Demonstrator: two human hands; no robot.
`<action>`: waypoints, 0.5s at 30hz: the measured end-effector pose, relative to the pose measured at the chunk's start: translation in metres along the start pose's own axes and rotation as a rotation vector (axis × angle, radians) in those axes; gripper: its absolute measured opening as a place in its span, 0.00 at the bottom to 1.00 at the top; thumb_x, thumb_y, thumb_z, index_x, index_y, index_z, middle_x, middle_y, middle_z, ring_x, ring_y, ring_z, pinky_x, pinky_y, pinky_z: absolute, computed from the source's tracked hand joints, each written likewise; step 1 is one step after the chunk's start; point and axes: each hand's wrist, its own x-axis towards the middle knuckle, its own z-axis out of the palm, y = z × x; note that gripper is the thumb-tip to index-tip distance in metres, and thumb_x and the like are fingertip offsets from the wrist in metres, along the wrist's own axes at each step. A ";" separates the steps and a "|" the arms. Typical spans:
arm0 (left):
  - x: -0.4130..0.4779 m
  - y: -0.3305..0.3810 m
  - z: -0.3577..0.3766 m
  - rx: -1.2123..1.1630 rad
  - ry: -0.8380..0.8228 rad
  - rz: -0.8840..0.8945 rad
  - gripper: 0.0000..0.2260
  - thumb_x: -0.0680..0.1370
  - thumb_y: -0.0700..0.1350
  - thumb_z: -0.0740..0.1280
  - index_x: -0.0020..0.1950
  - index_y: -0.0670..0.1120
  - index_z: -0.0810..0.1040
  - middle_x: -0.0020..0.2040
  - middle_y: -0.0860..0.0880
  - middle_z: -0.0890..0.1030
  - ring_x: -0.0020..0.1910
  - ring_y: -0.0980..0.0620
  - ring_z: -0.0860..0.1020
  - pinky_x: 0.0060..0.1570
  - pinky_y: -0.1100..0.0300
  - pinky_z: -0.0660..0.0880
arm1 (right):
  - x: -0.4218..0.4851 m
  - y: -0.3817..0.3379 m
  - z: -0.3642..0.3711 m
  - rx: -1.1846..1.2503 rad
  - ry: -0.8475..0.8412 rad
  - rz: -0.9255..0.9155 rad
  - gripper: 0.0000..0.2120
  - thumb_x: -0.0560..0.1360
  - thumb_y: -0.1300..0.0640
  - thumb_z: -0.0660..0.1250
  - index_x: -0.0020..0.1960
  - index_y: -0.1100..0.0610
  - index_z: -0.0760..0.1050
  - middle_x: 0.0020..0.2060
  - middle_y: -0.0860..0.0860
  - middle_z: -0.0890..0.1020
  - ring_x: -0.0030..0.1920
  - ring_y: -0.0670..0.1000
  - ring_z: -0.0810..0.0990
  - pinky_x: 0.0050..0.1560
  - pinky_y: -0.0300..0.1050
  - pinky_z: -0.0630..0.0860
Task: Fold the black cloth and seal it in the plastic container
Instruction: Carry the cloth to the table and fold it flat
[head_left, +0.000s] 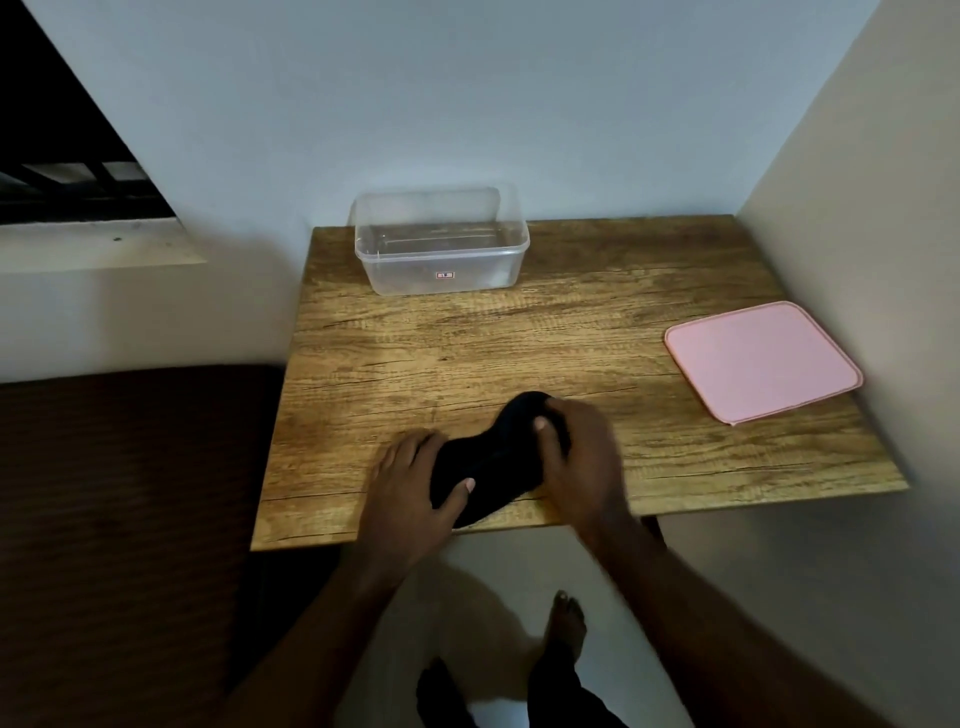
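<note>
A black cloth (493, 457) lies bunched into a narrow bundle near the front edge of the wooden table (519, 338). My left hand (415, 478) grips its near left end, thumb on top. My right hand (576, 457) clasps its far right end, thumb pressed into the fabric. The clear plastic container (441, 244) stands open and empty at the back of the table against the wall. Its pink lid (761, 361) lies flat at the right side of the table.
Walls close in the table at the back and right. A dark brown bed or couch surface (130, 493) lies to the left, below a window sill (93, 244). My bare feet (566, 623) stand on the pale floor under the table's front edge.
</note>
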 end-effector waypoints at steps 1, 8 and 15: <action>-0.004 -0.001 0.003 0.015 -0.032 -0.011 0.32 0.74 0.65 0.56 0.74 0.50 0.64 0.74 0.50 0.66 0.74 0.49 0.61 0.73 0.49 0.58 | -0.013 -0.007 0.008 -0.064 -0.104 -0.121 0.18 0.80 0.50 0.61 0.64 0.59 0.76 0.60 0.55 0.80 0.64 0.53 0.74 0.68 0.55 0.68; -0.014 -0.009 0.015 0.141 -0.077 0.039 0.34 0.76 0.65 0.48 0.78 0.48 0.58 0.78 0.53 0.54 0.78 0.52 0.50 0.74 0.56 0.41 | -0.031 -0.019 0.037 -0.341 -0.606 -0.308 0.39 0.77 0.31 0.37 0.80 0.53 0.50 0.80 0.51 0.49 0.79 0.49 0.43 0.77 0.48 0.36; -0.013 -0.009 0.007 0.173 -0.093 -0.025 0.39 0.72 0.74 0.48 0.78 0.55 0.55 0.80 0.53 0.50 0.78 0.55 0.43 0.74 0.56 0.36 | 0.011 0.024 0.002 -0.552 -0.595 -0.161 0.49 0.70 0.26 0.27 0.80 0.57 0.41 0.80 0.53 0.44 0.79 0.49 0.37 0.76 0.47 0.33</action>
